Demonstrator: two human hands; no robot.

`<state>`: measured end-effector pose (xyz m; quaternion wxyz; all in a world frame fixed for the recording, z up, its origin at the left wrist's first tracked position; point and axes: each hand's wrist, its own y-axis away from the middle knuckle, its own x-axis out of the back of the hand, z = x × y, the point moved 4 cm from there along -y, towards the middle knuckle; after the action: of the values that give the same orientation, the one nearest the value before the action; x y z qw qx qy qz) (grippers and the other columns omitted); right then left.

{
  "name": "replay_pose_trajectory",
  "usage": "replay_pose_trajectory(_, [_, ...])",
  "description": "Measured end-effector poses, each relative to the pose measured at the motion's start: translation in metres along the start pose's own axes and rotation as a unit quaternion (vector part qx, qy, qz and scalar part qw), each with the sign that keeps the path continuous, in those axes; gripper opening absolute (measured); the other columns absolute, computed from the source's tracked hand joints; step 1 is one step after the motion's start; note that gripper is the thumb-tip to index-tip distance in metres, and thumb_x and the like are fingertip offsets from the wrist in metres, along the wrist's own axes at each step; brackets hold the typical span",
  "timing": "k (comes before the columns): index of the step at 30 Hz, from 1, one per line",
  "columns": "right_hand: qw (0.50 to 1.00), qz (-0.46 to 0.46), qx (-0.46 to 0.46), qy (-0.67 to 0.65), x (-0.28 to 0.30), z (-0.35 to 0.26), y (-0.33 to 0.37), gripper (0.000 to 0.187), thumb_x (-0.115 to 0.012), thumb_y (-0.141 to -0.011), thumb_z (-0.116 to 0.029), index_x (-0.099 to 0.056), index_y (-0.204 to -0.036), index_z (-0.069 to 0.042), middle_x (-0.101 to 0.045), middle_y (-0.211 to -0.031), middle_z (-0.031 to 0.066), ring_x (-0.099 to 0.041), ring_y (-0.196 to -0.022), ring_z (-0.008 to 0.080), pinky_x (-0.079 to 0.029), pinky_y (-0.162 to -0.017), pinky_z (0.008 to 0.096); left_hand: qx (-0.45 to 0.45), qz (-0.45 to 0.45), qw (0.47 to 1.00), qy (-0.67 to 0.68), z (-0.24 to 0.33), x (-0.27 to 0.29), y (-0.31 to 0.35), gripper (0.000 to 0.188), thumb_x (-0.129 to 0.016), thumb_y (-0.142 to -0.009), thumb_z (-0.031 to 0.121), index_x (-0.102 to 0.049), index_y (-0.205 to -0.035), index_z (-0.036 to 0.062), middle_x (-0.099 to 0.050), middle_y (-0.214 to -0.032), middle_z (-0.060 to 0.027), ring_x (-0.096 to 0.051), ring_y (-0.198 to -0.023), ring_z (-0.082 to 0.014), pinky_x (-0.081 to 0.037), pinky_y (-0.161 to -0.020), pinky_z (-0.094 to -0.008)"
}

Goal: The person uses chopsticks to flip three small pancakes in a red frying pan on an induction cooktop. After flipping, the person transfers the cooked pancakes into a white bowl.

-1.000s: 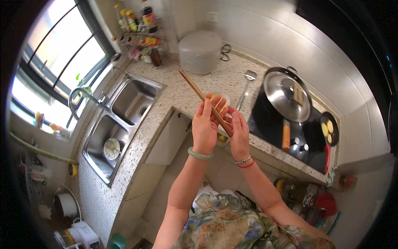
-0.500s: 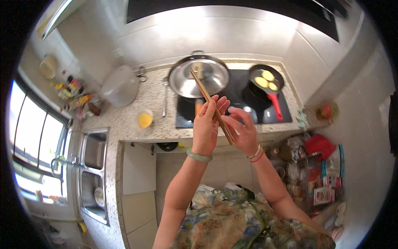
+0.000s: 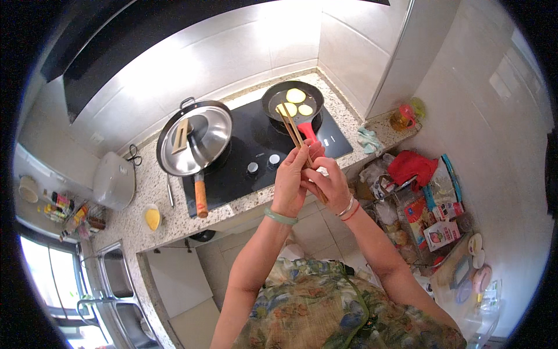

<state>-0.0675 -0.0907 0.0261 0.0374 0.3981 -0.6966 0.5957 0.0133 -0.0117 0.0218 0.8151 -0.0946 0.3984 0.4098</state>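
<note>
A pair of wooden chopsticks (image 3: 295,135) is held in front of me, tips pointing up toward the black frying pan (image 3: 278,96). My left hand (image 3: 289,185) grips them around the middle. My right hand (image 3: 331,185) closes its fingers on their lower part beside it. Behind the hands, the frying pan sits on the cooktop with its red handle (image 3: 308,132) toward me. Three yellow round pieces (image 3: 296,96) lie in it. In the picture the tips overlap the nearest piece; whether they touch it I cannot tell.
On the left of the black cooktop (image 3: 244,148) stands a wok with a steel lid (image 3: 212,139) and a wooden handle (image 3: 200,196). A bowl of yellow liquid (image 3: 153,218) is on the speckled counter. Packages (image 3: 440,234) crowd the rack at right; the sink (image 3: 116,270) is far left.
The view has swung right, bringing the frying pan nearer the middle. The chopsticks now point toward the pan instead of the wok, and the right hand has closed on them.
</note>
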Motion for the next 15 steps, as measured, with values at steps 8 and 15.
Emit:
replay_pose_trajectory(8, [0.990, 0.049, -0.125, -0.041, -0.007, 0.084, -0.023, 0.011, -0.072, -0.087, -0.009, -0.068, -0.097, -0.006, -0.056, -0.100, 0.0090, -0.060, -0.091, 0.0259, -0.051, -0.076, 0.0346, 0.011, 0.060, 0.996, 0.060, -0.019, 0.034, -0.084, 0.062, -0.036, -0.107, 0.046, -0.038, -0.148, -0.0004, -0.048, -0.146, -0.0132, -0.048, -0.132, -0.0224, -0.036, -0.111, -0.0383])
replay_pose_trajectory(15, [0.970, 0.085, -0.222, -0.048, -0.024, 0.166, -0.038, 0.004, -0.069, -0.088, -0.001, -0.066, -0.091, -0.001, -0.058, -0.091, 0.0074, -0.059, -0.081, 0.0196, -0.049, -0.072, 0.0283, 0.023, 0.132, 0.989, 0.063, -0.033, 0.071, -0.139, 0.065, -0.038, -0.106, 0.044, -0.026, -0.154, 0.0014, -0.027, -0.160, -0.0141, -0.025, -0.149, -0.0254, -0.019, -0.121, -0.0419])
